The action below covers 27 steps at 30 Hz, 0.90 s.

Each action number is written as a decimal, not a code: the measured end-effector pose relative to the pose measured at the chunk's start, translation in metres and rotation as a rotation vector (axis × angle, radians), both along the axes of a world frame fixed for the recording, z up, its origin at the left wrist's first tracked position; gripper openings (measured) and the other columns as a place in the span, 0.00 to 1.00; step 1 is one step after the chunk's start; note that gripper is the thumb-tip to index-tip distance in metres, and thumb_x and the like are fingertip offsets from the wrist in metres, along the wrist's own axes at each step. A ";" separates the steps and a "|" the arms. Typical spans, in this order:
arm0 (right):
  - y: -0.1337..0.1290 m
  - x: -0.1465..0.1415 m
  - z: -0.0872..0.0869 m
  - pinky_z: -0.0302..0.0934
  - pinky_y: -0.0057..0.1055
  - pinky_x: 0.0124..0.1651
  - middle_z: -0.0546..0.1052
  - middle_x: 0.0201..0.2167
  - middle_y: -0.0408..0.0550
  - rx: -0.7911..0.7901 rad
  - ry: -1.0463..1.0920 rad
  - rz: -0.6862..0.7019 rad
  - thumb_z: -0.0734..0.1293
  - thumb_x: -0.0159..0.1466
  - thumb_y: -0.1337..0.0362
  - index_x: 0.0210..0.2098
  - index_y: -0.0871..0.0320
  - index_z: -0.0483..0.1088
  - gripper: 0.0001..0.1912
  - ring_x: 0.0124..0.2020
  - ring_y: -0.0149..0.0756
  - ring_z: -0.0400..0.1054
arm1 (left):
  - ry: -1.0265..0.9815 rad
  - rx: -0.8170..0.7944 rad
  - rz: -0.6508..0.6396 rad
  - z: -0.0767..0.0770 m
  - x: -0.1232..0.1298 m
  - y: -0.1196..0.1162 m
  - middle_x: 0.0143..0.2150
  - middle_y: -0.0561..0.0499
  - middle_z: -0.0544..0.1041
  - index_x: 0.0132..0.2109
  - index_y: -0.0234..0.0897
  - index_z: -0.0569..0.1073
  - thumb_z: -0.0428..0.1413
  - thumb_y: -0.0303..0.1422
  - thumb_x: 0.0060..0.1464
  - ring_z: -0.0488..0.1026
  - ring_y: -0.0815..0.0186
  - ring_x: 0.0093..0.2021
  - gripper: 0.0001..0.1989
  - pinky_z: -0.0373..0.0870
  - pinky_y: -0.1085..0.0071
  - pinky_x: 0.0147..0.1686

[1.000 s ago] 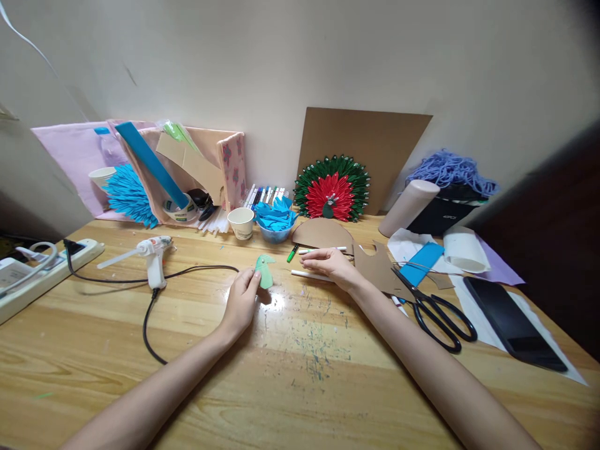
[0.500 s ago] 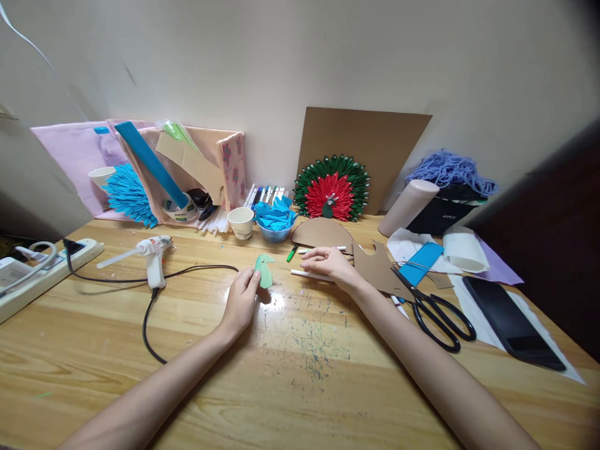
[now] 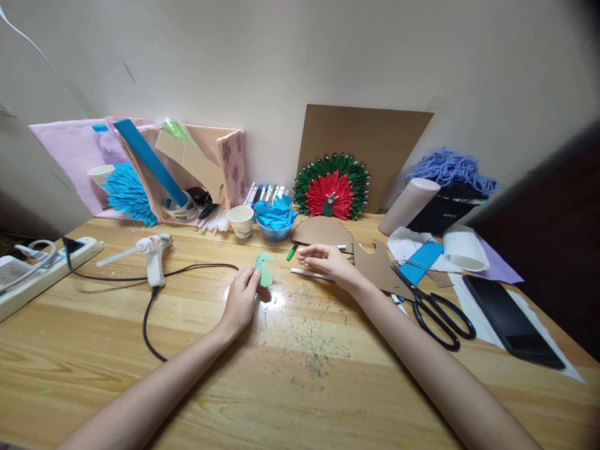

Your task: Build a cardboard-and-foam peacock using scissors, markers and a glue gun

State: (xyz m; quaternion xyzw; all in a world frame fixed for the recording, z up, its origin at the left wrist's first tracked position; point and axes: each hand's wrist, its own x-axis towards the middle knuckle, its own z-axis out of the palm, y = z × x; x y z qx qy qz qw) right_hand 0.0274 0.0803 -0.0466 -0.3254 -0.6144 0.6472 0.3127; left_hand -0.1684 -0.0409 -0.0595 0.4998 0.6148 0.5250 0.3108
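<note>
My left hand [image 3: 241, 297] pinches a small light-green bird-shaped cutout [image 3: 264, 270] by its left edge, just above the table. The cutout has a beak pointing right and a small eye dot. My right hand [image 3: 330, 264] reaches over white pens lying on the table, its fingers loosely curved and apart. Beneath its fingers lies one white pen [image 3: 307, 273]; whether they touch it I cannot tell. A green pen cap [image 3: 292, 252] lies just left of the fingertips. Beyond and beside this hand are brown cardboard pieces [image 3: 375, 265].
Black-handled scissors [image 3: 435, 315] and a phone [image 3: 513, 322] lie on the right. A white glue gun [image 3: 154, 256] with its cord stands on the left. Along the back are a paper cup [image 3: 240, 222], a bowl of blue pieces [image 3: 275, 230] and a red-and-green peacock fan [image 3: 330, 190].
My right hand has shifted very slightly, its fingers lifting a little above the pens. My left hand keeps the green bird cutout in nearly the same place.
</note>
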 end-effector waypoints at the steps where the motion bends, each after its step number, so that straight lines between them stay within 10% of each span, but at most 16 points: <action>1: 0.000 0.000 0.000 0.63 0.34 0.48 0.78 0.40 0.50 0.000 0.002 0.011 0.72 0.51 0.61 0.36 0.58 0.74 0.13 0.42 0.35 0.72 | 0.000 0.000 0.001 0.000 0.000 0.000 0.27 0.51 0.72 0.29 0.35 0.71 0.47 0.40 0.57 0.67 0.64 0.30 0.16 0.61 0.69 0.34; 11: -0.002 -0.002 0.002 0.62 0.27 0.40 0.77 0.32 0.45 -0.084 0.037 0.020 0.71 0.53 0.57 0.35 0.57 0.74 0.13 0.30 0.26 0.68 | 0.102 -0.010 -0.058 0.003 0.001 -0.001 0.28 0.49 0.72 0.29 0.37 0.70 0.44 0.40 0.58 0.66 0.62 0.33 0.17 0.60 0.68 0.36; 18: -0.002 -0.005 0.003 0.56 0.24 0.29 0.72 0.23 0.41 -0.148 0.081 -0.021 0.72 0.50 0.53 0.31 0.58 0.75 0.15 0.24 0.25 0.62 | 0.568 -0.053 -0.388 0.012 0.011 -0.007 0.29 0.48 0.70 0.27 0.38 0.70 0.45 0.37 0.58 0.63 0.61 0.36 0.16 0.58 0.65 0.38; 27: -0.008 -0.007 0.008 0.53 0.24 0.28 0.72 0.26 0.43 -0.201 0.092 0.009 0.72 0.51 0.54 0.31 0.58 0.75 0.14 0.24 0.25 0.60 | 0.606 -0.012 -0.237 0.011 0.012 -0.011 0.36 0.47 0.72 0.34 0.38 0.71 0.44 0.36 0.60 0.64 0.60 0.40 0.13 0.60 0.64 0.41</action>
